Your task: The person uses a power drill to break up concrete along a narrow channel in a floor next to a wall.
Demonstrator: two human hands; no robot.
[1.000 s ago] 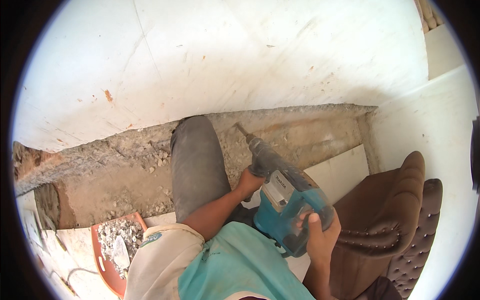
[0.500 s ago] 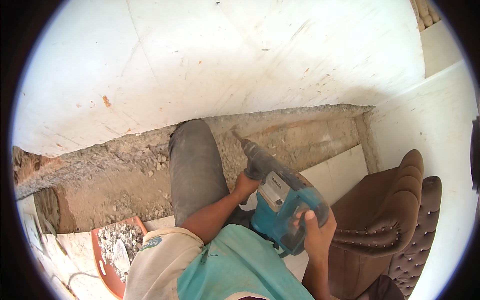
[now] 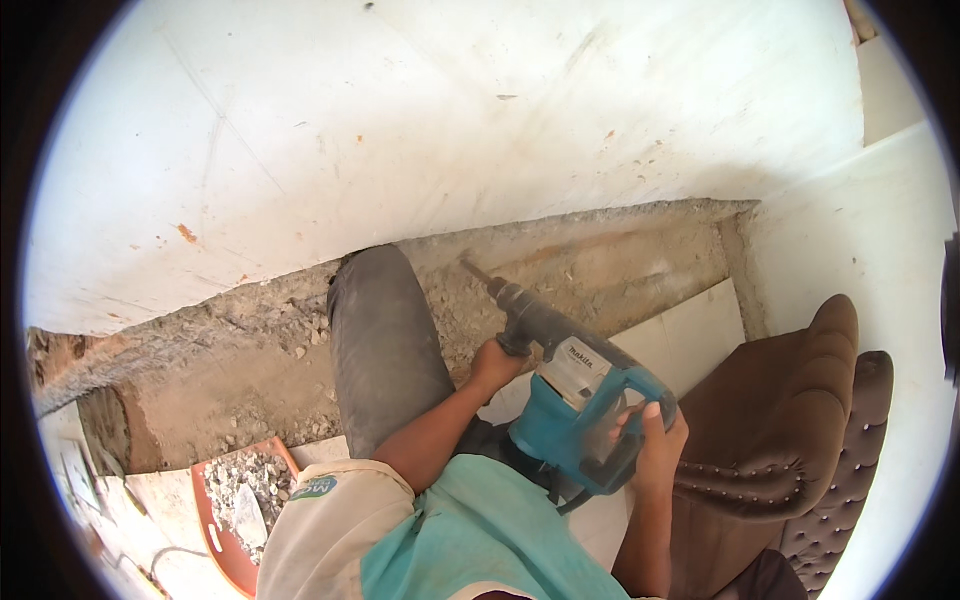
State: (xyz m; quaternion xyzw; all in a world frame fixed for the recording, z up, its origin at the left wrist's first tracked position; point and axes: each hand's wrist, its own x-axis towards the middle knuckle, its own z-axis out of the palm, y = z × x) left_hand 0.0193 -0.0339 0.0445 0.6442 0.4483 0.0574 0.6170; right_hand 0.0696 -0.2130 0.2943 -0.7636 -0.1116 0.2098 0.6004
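A blue and black demolition hammer (image 3: pixel 575 385) lies slantwise in front of me, its bit (image 3: pixel 474 269) pointing up and left at the broken base of the white wall. My left hand (image 3: pixel 497 366) is closed round the side handle near the front of the tool. Around the rear handle my right hand (image 3: pixel 655 440) is wrapped, thumb on top. The bit's tip meets the rough strip of broken mortar (image 3: pixel 560 265) along the wall; whether it is sunk in, I cannot tell. My bent knee (image 3: pixel 385 340) is beside the tool, against the wall's foot.
An orange tray (image 3: pixel 212 515) heaped with rubble (image 3: pixel 250 490) stands at the lower left. At the right is a brown tufted sofa (image 3: pixel 770 420), close to my right arm. A cable (image 3: pixel 165 555) runs over the floor tiles at the far left. White walls (image 3: pixel 480 110) border the strip.
The hammer's body and my right hand have shifted slightly right and up, while the bit stays near the same spot. The whole view has tilted a little.
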